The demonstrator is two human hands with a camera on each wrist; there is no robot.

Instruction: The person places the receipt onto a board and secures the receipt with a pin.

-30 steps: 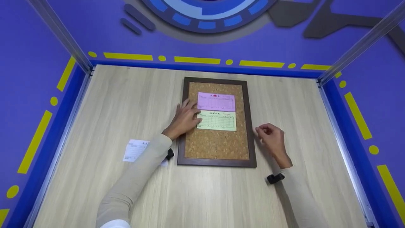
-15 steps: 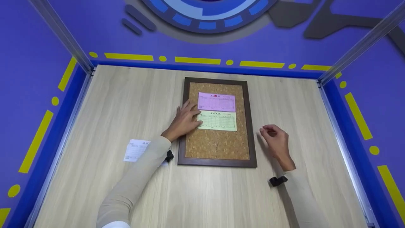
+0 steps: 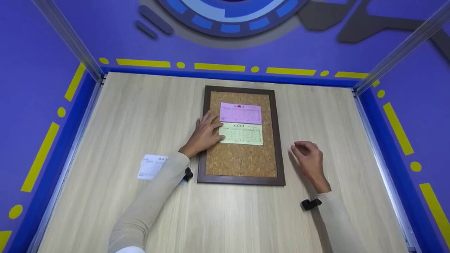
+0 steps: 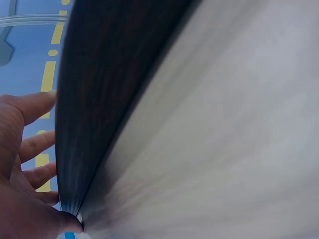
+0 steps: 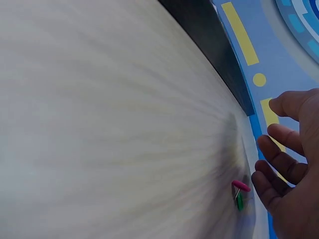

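Observation:
A cork board (image 3: 240,160) in a dark brown frame lies on the table. On its upper half sit a pink printed slip (image 3: 240,114), with a small red spot at its top edge, and a green printed slip (image 3: 242,134) directly below. My left hand (image 3: 204,134) rests spread over the board's left side, thumb and a fingertip at the green slip's left edge. To the right of the board, my right hand (image 3: 309,160) is held with fingers loosely bent and nothing between them. Beside those fingers, the right wrist view shows a pink push pin (image 5: 241,186) and a green push pin (image 5: 239,201).
A white printed slip (image 3: 150,167) lies on the table left of the board, partly hidden by my left forearm. The pale wooden table (image 3: 235,218) is bounded by blue panels (image 3: 225,49) at the back and both sides.
My right hand has moved right and slightly toward me, away from the board's frame. The left hand stays on the board, its thumb slightly lower along the green slip's edge.

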